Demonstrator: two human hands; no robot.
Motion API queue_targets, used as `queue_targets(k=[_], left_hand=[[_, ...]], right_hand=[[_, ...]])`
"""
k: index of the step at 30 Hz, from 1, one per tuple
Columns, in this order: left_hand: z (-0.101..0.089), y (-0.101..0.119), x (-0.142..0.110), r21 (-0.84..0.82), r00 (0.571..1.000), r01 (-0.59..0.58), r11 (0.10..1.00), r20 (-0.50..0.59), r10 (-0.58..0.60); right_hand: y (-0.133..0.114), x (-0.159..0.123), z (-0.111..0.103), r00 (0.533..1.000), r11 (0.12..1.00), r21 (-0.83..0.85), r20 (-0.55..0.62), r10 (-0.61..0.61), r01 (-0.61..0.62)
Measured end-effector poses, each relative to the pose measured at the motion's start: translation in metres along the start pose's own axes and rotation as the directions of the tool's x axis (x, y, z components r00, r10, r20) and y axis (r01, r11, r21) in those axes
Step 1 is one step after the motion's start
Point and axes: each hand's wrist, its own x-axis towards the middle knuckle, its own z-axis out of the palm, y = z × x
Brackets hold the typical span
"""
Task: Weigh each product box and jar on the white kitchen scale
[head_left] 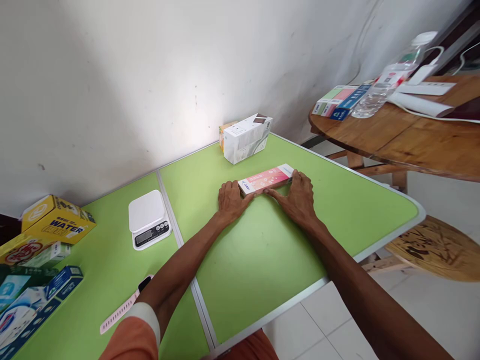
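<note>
A long, flat pink and white box (pixel 267 178) lies on the green table (pixel 258 250), between my two hands. My left hand (pixel 231 202) grips its left end, thumb along the near side. At the opposite end, my right hand (pixel 299 199) has its fingers wrapped round the corner, its thumb also on the near side. Just behind the pink box stands a white carton (pixel 247 137), with a yellow-orange box (pixel 225 134) partly hidden behind it.
Left of the table's seam sits a white kitchen scale (pixel 149 217). A pink-strapped watch (pixel 125 305) lies by my left forearm. Several boxes, one a yellow carton (pixel 56 220), crowd the left edge. A wooden table (pixel 423 140) with a plastic bottle (pixel 390 82) stands at right.
</note>
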Motion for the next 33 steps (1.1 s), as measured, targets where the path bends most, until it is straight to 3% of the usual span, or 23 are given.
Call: queue_targets(k=[4,9,16,21,27,30,33], left_hand=[[0.011,0.005,0.024,-0.063,0.999,-0.051,0.997,0.003,0.052],[0.022,-0.003,0.047,-0.167,0.995,-0.085,0.982,-0.071,0.074],[0.024,-0.018,0.082,-0.297,0.993,-0.089,0.951,-0.106,0.059],[0.017,-0.022,0.093,-0.359,0.998,-0.055,0.932,-0.052,0.039],[0.007,-0.015,0.071,-0.209,0.994,-0.049,0.977,0.083,0.067],[0.000,-0.013,0.040,-0.179,0.986,-0.052,0.982,0.146,0.079],[-0.014,-0.018,-0.005,-0.270,0.977,-0.062,0.961,0.180,0.114]], right_hand=[[0.011,0.028,0.001,1.000,1.000,-0.008,0.007,-0.011,0.011],[0.013,0.056,0.008,0.999,1.000,-0.010,0.025,-0.022,0.022],[-0.005,0.099,0.037,0.997,0.996,-0.086,0.073,-0.019,0.025],[-0.021,0.116,0.050,0.993,0.989,-0.144,0.114,0.001,0.015],[-0.036,0.107,0.040,0.993,0.997,-0.072,0.119,0.010,-0.001],[-0.047,0.089,0.034,0.991,0.999,-0.040,0.132,0.016,-0.011],[-0.057,0.057,0.031,0.987,0.999,0.037,0.156,0.024,-0.030]])
